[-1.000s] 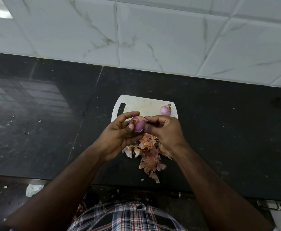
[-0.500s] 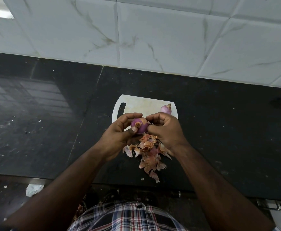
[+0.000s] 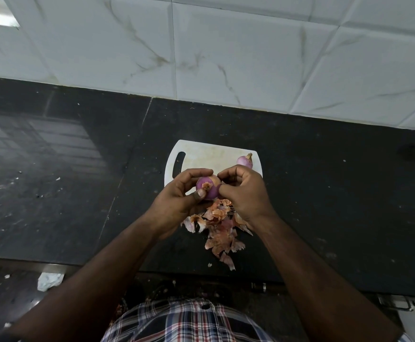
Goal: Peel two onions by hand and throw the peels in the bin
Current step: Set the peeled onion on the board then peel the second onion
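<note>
Left hand point(image 3: 176, 198) cupping purple onion point(image 3: 207, 190) over cutting board point(image 3: 208, 154); right hand point(image 3: 244, 191) pinching its skin. Peels point(image 3: 220, 228) heaped near tabletop point(image 3: 337, 193) front edge.

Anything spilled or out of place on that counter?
Yes. The onion peels lie in a loose heap off the cutting board, spilling across the black counter toward its front edge; stray flakes lie nearby. No bin is visible.

My left hand point(image 3: 176, 201) grips the purple onion point(image 3: 208, 188) above the white cutting board point(image 3: 208, 154); my right hand point(image 3: 244, 193) pinches its right side. A second onion point(image 3: 245, 161) lies on the board's far right corner. Loose peels point(image 3: 217, 228) lie piled on the black counter point(image 3: 324, 193) beneath my hands
</note>
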Demonstrator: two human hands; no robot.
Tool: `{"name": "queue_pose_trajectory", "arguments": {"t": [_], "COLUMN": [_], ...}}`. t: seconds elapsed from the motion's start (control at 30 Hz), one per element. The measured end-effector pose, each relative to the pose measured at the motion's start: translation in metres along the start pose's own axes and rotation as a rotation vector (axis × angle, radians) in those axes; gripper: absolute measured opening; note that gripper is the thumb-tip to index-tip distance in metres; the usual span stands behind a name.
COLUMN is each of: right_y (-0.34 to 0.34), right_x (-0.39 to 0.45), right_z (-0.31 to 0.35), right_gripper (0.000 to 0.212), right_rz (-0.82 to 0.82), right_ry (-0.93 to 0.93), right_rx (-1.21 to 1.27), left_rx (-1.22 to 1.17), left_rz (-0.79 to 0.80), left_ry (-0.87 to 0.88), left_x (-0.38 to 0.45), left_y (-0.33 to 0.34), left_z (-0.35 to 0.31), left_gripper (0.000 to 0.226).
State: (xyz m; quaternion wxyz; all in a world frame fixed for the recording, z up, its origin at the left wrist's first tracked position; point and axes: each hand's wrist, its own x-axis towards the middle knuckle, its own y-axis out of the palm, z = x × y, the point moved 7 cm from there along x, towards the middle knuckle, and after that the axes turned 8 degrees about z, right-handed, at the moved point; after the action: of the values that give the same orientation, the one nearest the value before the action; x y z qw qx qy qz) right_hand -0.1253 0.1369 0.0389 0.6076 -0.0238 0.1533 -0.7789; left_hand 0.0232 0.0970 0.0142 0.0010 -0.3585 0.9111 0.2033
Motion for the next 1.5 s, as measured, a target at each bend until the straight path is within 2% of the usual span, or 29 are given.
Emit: {"name": "queue_pose_trajectory", "arguments": {"t": [0.1, 0.23, 0.4, 0.53, 0.73, 0.9, 1.03, 1.2, 1.5], "right_y": [-0.001, 0.0, 0.0, -0.001, 0.004, 0.001, 0.004, 0.008, 0.011], "right_x": [0.0, -0.002, -0.002, -0.001, -0.004, -0.003, -0.001, 0.001, 0.004], "right_z": [0.0, -0.007, -0.007, -0.009, -0.022, -0.02, -0.009, -0.002, -0.004], "right_gripper": [0.022, 0.024, 0.028, 0.031, 0.03, 0.017, 0.037, 0.047, 0.023], "right_rz": [-0.002, 0.051, -0.002, -0.054, -0.033, 0.019, 0.111, 0.132, 0.046], "right_ry": [0.015, 0.065, 0.039, 0.049, 0.074, 0.046, 0.032, 0.034, 0.032], "right_rx": [0.026, 0.213, 0.093, 0.047, -0.059, -0.104, -0.004, -0.014, -0.079], "left_rx": [-0.078, -0.119, 0.045, -0.006, -0.272, -0.213, -0.163, -0.097, -0.021], "left_rz": [0.011, -0.005, -0.086, -0.114, -0.123, -0.104, -0.101, -0.081, -0.07], "left_ry": [-0.01, -0.049, -0.064, -0.067, -0.057, -0.076, -0.064, -0.053, -0.013], "left_x": [0.0, 0.0, 0.001, 0.0, 0.001, 0.001, 0.002, 0.004, 0.002], "left_y": [0.001, -0.005, -0.013, -0.012, -0.012, -0.012, -0.01, -0.01, -0.008], "left_z": [0.001, 0.004, 0.004, 0.008, 0.006, 0.0, 0.001, -0.002, -0.001], "left_gripper": [0.043, 0.045, 0.051, 0.046, 0.039, 0.04, 0.045, 0.051, 0.047]}}
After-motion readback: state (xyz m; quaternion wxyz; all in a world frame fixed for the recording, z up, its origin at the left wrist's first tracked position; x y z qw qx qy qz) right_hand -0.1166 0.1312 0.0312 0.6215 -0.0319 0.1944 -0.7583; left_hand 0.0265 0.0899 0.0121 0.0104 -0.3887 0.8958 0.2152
